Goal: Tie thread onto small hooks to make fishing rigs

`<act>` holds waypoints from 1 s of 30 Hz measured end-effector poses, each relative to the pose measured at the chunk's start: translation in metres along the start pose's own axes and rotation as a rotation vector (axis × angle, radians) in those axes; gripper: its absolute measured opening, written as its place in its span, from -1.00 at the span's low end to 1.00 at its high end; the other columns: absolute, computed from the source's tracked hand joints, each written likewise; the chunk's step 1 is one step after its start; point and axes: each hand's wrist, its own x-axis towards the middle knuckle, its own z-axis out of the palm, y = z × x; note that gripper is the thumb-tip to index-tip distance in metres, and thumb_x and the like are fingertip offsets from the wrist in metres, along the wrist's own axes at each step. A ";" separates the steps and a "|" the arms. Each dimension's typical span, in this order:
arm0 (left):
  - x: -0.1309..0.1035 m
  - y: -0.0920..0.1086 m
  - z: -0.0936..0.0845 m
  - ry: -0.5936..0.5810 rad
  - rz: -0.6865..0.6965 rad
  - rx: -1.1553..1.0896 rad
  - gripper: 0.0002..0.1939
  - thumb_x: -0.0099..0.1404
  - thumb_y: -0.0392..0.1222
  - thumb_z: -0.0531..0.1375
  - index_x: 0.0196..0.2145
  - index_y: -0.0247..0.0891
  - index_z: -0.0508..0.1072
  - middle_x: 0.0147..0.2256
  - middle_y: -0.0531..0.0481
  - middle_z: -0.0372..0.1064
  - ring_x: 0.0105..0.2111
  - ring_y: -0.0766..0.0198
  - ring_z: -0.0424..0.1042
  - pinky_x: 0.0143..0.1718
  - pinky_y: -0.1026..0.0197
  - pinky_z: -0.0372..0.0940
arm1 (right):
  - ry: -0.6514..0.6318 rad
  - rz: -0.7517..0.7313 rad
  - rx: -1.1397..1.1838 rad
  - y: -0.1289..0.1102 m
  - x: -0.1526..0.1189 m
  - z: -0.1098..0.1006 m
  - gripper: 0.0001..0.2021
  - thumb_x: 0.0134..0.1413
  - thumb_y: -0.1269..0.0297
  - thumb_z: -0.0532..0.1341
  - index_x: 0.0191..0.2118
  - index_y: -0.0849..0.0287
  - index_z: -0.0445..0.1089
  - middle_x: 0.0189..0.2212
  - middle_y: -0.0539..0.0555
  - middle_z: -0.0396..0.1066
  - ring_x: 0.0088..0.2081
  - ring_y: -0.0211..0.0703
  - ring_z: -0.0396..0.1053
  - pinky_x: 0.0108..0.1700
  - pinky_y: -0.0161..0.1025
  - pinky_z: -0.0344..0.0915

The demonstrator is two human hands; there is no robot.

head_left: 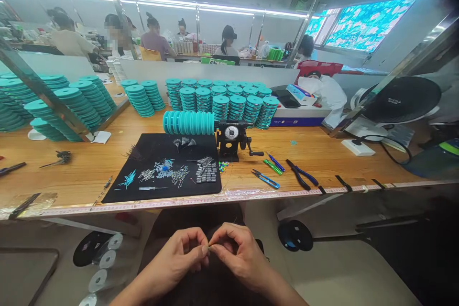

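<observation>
Over my lap, in front of the table's edge, my left hand point(182, 253) and my right hand point(238, 253) meet with their fingertips pinched together. Whatever sits between the fingertips is too small to make out. On the table beyond them lies a black mat point(125, 186) with several little heaps of small parts. Among these are light-blue pieces point(128, 179), grey blocks point(206, 172) and pale pin-like pieces point(180, 175). A thin screwdriver-like tool point(152, 188) rests near the mat's front edge.
Behind the mat stands a hand-cranked winder point(231, 136) carrying turquoise spools point(188, 123). Stacked turquoise spools point(220, 103) line the back. Blue snips point(265, 179), pliers point(301, 174) and a green tool point(272, 167) lie to the right. Metal posts point(46, 95) frame the bench; several people sit beyond.
</observation>
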 end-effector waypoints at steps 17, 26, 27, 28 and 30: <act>-0.003 0.051 -0.012 -0.237 -0.075 0.201 -0.71 0.30 -0.01 0.19 -0.36 -0.31 0.51 -0.41 -0.02 0.52 -0.38 0.27 0.37 -0.28 0.28 0.19 | -0.088 -0.239 -0.082 0.007 0.000 -0.005 -0.94 0.20 0.39 0.19 -0.29 0.10 0.37 -0.49 -0.09 0.28 -0.41 -0.25 0.21 -0.28 -0.29 0.08; 0.008 0.000 -0.013 -0.307 -0.179 -0.279 -0.68 0.08 -0.02 0.38 -0.50 -0.33 0.44 -0.52 -0.08 0.51 -0.53 0.31 0.37 -0.39 0.27 0.19 | -0.167 -0.197 -0.122 0.005 0.003 -0.007 -0.95 0.19 0.38 0.23 -0.32 0.11 0.39 -0.48 -0.11 0.32 -0.41 -0.29 0.24 -0.22 -0.28 0.10; 0.009 -0.007 -0.013 -0.273 -0.163 -0.293 -0.67 0.08 0.00 0.38 -0.50 -0.32 0.43 -0.54 -0.06 0.49 -0.56 0.34 0.33 -0.43 0.29 0.14 | -0.160 -0.154 -0.098 0.004 0.004 -0.006 -0.95 0.17 0.39 0.24 -0.33 0.12 0.39 -0.48 -0.11 0.31 -0.41 -0.29 0.24 -0.24 -0.30 0.12; 0.010 -0.013 -0.014 -0.236 -0.144 -0.303 -0.66 0.08 0.02 0.38 -0.51 -0.31 0.42 -0.57 -0.05 0.48 -0.58 0.37 0.28 -0.47 0.31 0.10 | -0.151 -0.107 -0.060 0.003 0.006 -0.006 -0.94 0.16 0.38 0.24 -0.34 0.13 0.39 -0.49 -0.11 0.30 -0.42 -0.30 0.23 -0.27 -0.32 0.13; 0.011 -0.019 -0.013 -0.166 -0.101 -0.288 -0.64 0.10 0.06 0.35 -0.50 -0.30 0.40 -0.56 -0.03 0.45 -0.57 0.36 0.25 -0.48 0.31 0.07 | -0.143 -0.012 0.034 0.002 0.009 -0.003 -0.94 0.18 0.35 0.22 -0.34 0.14 0.39 -0.49 -0.11 0.29 -0.46 -0.31 0.21 -0.36 -0.36 0.14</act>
